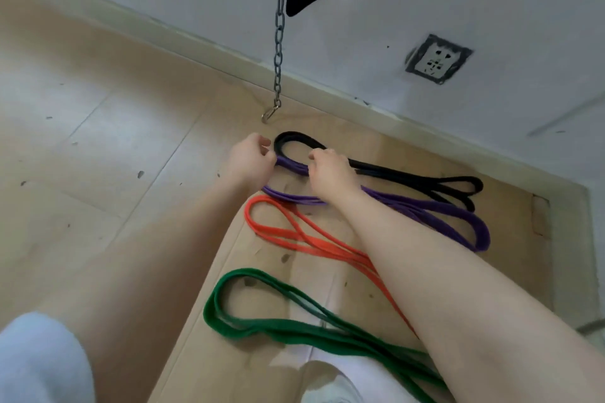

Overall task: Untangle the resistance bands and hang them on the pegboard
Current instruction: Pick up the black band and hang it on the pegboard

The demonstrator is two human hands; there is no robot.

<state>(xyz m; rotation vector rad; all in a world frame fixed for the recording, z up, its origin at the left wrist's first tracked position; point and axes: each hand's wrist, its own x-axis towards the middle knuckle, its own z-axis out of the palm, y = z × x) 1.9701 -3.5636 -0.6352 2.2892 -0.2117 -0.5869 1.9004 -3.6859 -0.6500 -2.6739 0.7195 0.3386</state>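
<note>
The right forearm hides much of the orange band (294, 235) and the middle of the purple band (442, 211); the green band (278, 332) runs off the bottom edge. All four lie on cardboard (203, 353) on the floor, the black band (409, 175) nearest the wall. The left hand (250, 159) pinches the purple loop's end, and the right hand (329, 170) has its grip curled round the same band. A chain (279, 42) with a hook hangs just above; open floor lies left.
</note>
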